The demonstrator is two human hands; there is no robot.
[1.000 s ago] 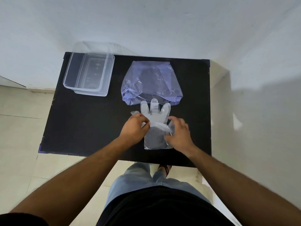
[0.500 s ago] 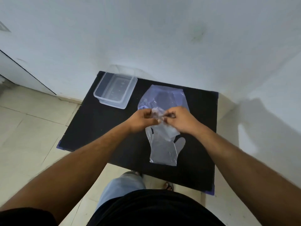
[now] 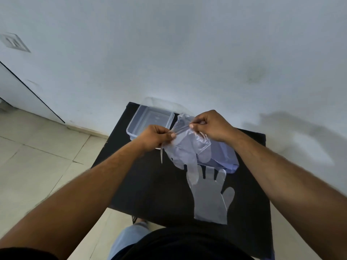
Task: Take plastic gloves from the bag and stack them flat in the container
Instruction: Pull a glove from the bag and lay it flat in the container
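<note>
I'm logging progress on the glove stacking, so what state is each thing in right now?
container: open, no lid on it, looks empty.
bag: lying on the table, partly hidden by the held glove.
held glove: lifted, pinched at its top edge by both hands, hanging down.
second glove: flat on the table, fingers toward the bag.
left hand: closed on the held glove.
right hand: closed on the held glove.

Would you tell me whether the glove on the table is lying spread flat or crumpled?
Spread flat: the glove lies on the black table, its fingers and thumb laid out separately.
</note>
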